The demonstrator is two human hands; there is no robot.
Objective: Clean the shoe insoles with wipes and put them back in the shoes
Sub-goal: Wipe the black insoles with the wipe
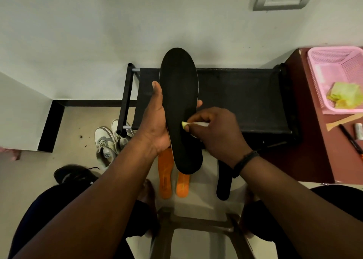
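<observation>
On the floor nearest me lie two orange insoles (173, 177) and a black insole (224, 182), not yet in shoes. My left hand (155, 121) grips a second black insole, the held insole (179, 109), upright by its edge. My right hand (214, 129) pinches a wipe (185, 124) against its lower half. Step in hand: wiping. Next, I judge, strokes toward the toe. Sneakers (107, 141) wait beside the rack (235, 97); used wipes (343, 95) sit in the basket (322, 66).

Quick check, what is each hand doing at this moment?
Left hand: closed around the edge of the black insole, holding it up.
Right hand: closed, pinching a wipe against the insole.
</observation>
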